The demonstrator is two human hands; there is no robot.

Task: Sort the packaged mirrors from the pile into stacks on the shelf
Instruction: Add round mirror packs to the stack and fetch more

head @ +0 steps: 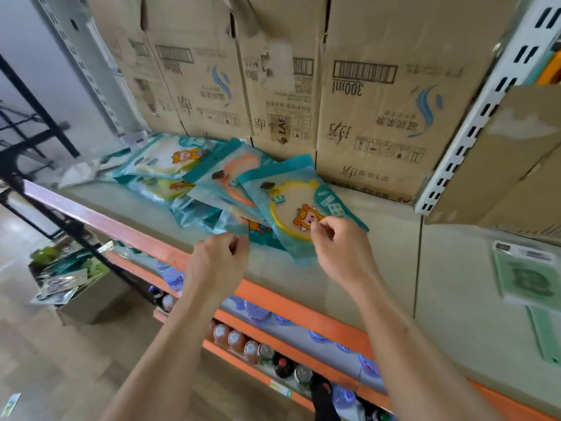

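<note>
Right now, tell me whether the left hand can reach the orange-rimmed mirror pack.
Probably, once freed: the left hand pinches a lower pack; the orange-rimmed mirror pack lies mostly uncovered just beyond.

On the beige flat shelf (379,268), teal plastic-packaged round mirrors (218,180) are lying piled left of centre; brown cardboard boxes (379,101) are standing behind them.

the right hand (337,247) pinches the near edge of a teal plastic packet holding a yellow-rimmed round mirror (299,208). just beside it, the left hand (218,258) pinches the corner of another teal packet (233,227) lying partly beneath the first. beyond the left hand more such packets sprawl in a loose pile (170,165) on the grey shelf board (394,262). brown cardboard boxes (379,117) stand behind the pile, past both hands. a flat pale green packet (528,278) lies well off to the right hand's outer side.
</note>
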